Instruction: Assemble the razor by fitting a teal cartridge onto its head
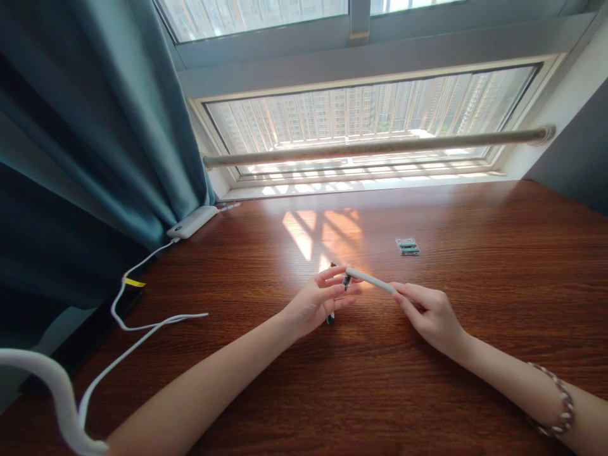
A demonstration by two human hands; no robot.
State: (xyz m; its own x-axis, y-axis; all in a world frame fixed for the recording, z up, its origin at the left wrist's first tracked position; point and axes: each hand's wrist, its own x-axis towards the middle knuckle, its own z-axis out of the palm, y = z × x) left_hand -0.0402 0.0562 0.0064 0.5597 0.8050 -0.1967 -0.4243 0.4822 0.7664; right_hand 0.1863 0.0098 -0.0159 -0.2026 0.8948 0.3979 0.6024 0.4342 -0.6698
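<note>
My right hand (430, 313) pinches the end of a slim white pen-like stick (373, 280), which slants up to the left over the wooden desk (361, 386). My left hand (317, 301) is closed around a small dark object (331, 316); one end pokes out below the fingers and another dark bit shows near the stick's tip. The two hands meet at the stick's left end, a little above the desk surface. What the dark object is I cannot make out.
A small green packet (407, 246) lies on the desk beyond the hands. A white power bank (192, 221) with a white cable (137, 326) sits at the left by the teal curtain (80, 145). A window with a rail (375, 147) runs along the back.
</note>
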